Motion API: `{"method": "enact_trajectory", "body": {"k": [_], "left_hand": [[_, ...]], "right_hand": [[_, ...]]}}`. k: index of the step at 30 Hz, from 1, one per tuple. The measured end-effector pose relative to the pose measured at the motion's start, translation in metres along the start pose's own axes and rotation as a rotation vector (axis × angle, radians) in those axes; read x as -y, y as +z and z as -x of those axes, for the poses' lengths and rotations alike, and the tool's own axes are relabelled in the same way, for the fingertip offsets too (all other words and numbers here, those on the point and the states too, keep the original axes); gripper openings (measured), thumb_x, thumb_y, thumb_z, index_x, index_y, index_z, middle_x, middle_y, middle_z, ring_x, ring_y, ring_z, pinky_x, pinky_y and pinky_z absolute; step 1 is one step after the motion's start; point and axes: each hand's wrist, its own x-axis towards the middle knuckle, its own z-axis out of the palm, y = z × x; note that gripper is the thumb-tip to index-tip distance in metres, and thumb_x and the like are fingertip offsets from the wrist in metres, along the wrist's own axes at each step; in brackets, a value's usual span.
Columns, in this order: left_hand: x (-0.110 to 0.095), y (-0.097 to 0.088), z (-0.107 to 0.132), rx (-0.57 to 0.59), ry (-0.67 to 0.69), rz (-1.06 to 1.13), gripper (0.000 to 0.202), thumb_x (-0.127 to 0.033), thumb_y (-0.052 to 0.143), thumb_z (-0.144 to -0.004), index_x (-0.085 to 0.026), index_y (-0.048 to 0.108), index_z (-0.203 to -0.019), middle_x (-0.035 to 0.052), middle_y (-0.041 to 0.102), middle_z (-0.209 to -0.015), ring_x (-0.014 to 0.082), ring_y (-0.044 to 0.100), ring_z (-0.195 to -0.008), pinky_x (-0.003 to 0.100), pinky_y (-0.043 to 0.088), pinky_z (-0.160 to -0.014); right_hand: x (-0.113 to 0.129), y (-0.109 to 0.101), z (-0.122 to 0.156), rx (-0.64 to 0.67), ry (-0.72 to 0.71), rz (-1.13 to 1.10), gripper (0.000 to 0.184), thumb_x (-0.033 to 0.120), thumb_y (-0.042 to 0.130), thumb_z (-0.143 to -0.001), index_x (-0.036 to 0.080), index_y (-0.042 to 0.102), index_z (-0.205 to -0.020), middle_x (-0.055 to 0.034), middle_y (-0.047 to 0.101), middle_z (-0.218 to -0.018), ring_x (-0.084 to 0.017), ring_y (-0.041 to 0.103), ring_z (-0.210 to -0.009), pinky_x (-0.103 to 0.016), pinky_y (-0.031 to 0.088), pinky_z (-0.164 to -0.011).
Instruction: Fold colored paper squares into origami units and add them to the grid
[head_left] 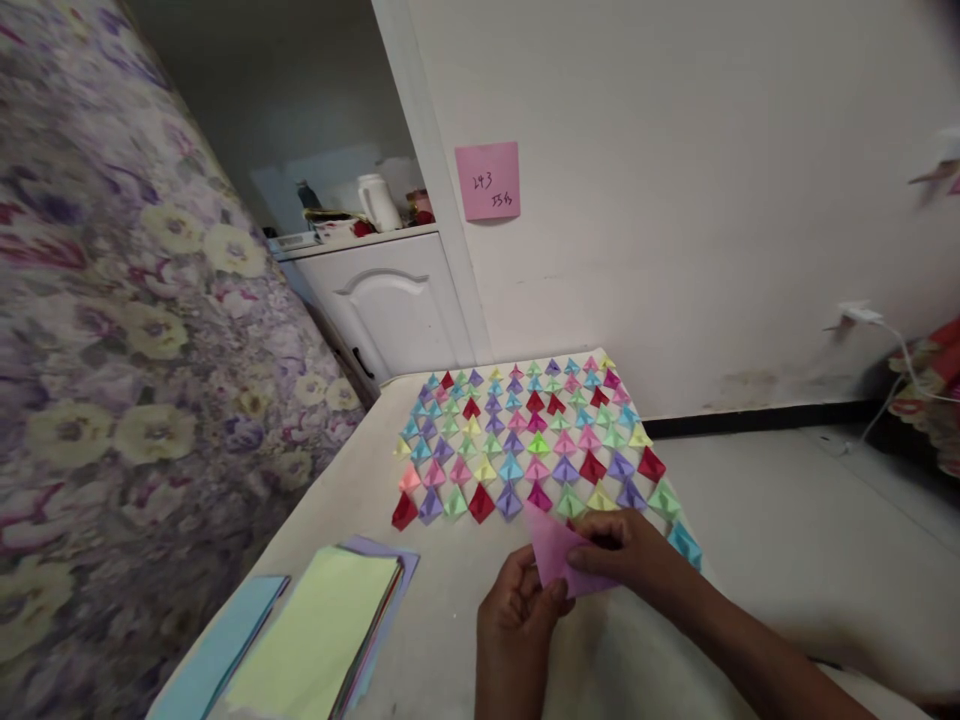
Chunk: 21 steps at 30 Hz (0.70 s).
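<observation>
Both hands hold one pink sheet of paper just above the near part of the white table. My left hand pinches its lower left edge, fingers closed. My right hand grips its right side, fingers curled over the paper. Just beyond the hands lie several rows of small folded paper pieces in red, purple, green, blue, pink and yellow, set out in a grid on the table.
A stack of coloured paper sheets, light green on top, lies at the near left beside a blue sheet. A flowered fabric surface rises on the left. A pink note sticks to the wall; a white cabinet stands behind.
</observation>
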Motion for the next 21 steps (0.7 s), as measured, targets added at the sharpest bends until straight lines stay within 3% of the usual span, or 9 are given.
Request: {"method": "enact_trajectory", "body": {"k": [3,10,15,21], "left_hand": [[-0.003,0.0,0.0,0.039,-0.027,-0.022,0.036,-0.029,0.074,-0.063,-0.013,0.065,-0.094,0.0068,0.072,-0.079,0.0215,0.065,-0.077,0.029,0.051,-0.069],[-0.005,-0.001,0.001,0.023,-0.104,-0.076,0.047,-0.056,0.06,-0.071,-0.01,0.067,-0.078,0.0072,0.067,-0.061,0.022,0.067,-0.059,0.03,0.051,-0.057],[0.005,-0.002,-0.004,0.035,-0.142,-0.173,0.043,-0.052,0.069,-0.062,-0.01,0.066,-0.067,0.0071,0.066,-0.054,0.0162,0.061,-0.046,0.023,0.044,-0.047],[0.008,-0.007,-0.004,0.114,-0.113,-0.212,0.033,-0.044,0.068,-0.067,-0.011,0.063,-0.061,0.0031,0.062,-0.049,0.0121,0.055,-0.041,0.021,0.038,-0.044]], "right_hand": [[-0.004,0.001,-0.002,-0.04,0.013,0.038,0.013,0.026,0.062,-0.07,0.016,0.063,-0.061,0.0038,0.05,-0.054,-0.01,0.041,-0.05,-0.022,0.029,-0.049],[-0.008,0.005,-0.003,-0.118,0.007,0.084,0.016,0.026,0.061,-0.069,0.016,0.057,-0.056,0.0051,0.044,-0.051,-0.009,0.037,-0.049,-0.021,0.026,-0.046],[-0.003,0.011,0.0,-0.087,0.003,0.146,0.02,0.023,0.059,-0.07,0.017,0.054,-0.051,0.004,0.046,-0.051,-0.01,0.04,-0.051,-0.021,0.03,-0.047],[-0.002,0.006,0.0,-0.091,-0.002,0.179,0.024,0.022,0.059,-0.069,0.017,0.046,-0.05,0.0062,0.038,-0.051,-0.009,0.036,-0.051,-0.021,0.028,-0.047]]}}
